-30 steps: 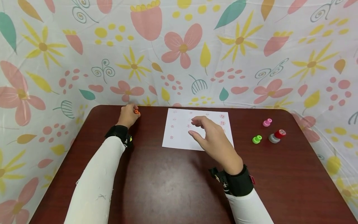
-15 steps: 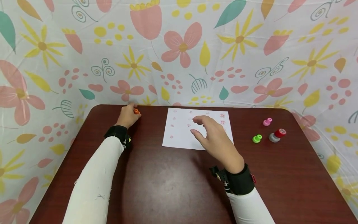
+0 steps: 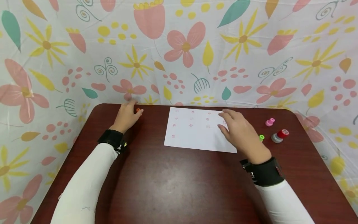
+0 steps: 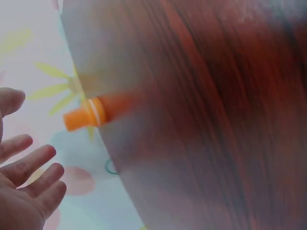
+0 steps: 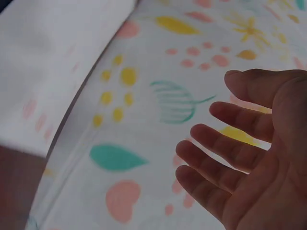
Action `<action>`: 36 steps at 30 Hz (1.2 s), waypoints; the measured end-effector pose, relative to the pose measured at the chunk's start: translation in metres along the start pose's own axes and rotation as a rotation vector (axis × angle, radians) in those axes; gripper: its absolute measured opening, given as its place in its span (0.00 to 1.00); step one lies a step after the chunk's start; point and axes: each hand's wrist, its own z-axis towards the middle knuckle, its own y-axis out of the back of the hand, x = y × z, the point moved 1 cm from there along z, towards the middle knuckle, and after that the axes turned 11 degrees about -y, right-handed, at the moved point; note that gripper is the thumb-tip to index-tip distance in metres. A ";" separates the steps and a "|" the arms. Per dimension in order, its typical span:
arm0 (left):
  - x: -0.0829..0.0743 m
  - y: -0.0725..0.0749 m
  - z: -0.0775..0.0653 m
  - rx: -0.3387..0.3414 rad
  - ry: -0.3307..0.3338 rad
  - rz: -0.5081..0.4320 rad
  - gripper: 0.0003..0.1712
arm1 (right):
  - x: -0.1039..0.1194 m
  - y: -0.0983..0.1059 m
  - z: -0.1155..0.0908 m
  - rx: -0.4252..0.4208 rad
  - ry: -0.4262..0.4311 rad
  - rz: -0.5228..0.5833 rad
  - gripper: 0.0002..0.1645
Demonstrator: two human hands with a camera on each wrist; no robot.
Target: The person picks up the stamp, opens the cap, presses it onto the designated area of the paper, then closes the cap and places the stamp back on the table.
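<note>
At the table's far left edge stands a small orange stamp [image 4: 85,115] with a knob handle, mostly hidden in the head view. My left hand [image 3: 126,117] is beside it, fingers spread; the left wrist view shows a gap between the fingertips and the stamp. My right hand [image 3: 241,133] hovers over the right side of a white paper sheet [image 3: 195,140]. Its fingers are relaxed and gently bent, with nothing in them. Rows of small red prints mark the paper, and the hand covers those at the right edge.
On the right of the table stand a pink stamp [image 3: 270,122], a green stamp [image 3: 261,137] partly behind my right wrist, and a red-and-grey stamp [image 3: 280,135]. A flower-patterned cloth [image 3: 185,46] hangs behind the dark wooden table [image 3: 167,186].
My left hand has let go of the orange stamp and drawn slightly away. The right hand has moved right, from the middle of the paper to its right edge.
</note>
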 end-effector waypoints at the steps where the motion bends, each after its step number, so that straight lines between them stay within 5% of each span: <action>1: -0.003 0.001 -0.001 -0.006 -0.021 0.005 0.29 | -0.006 0.001 0.002 -0.009 0.017 -0.026 0.25; 6: -0.022 0.002 -0.010 -0.024 -0.127 0.013 0.29 | -0.032 0.005 0.009 0.050 0.007 -0.080 0.22; 17: -0.071 -0.002 -0.043 -0.010 -0.318 0.047 0.30 | -0.097 0.000 0.008 0.370 -0.143 -0.209 0.21; 23: -0.093 -0.013 -0.068 0.069 -0.362 0.025 0.29 | -0.120 -0.007 -0.003 0.543 -0.270 -0.248 0.27; 36: -0.135 -0.031 -0.096 0.156 -0.464 0.028 0.31 | -0.144 -0.023 -0.022 0.608 -0.332 -0.166 0.14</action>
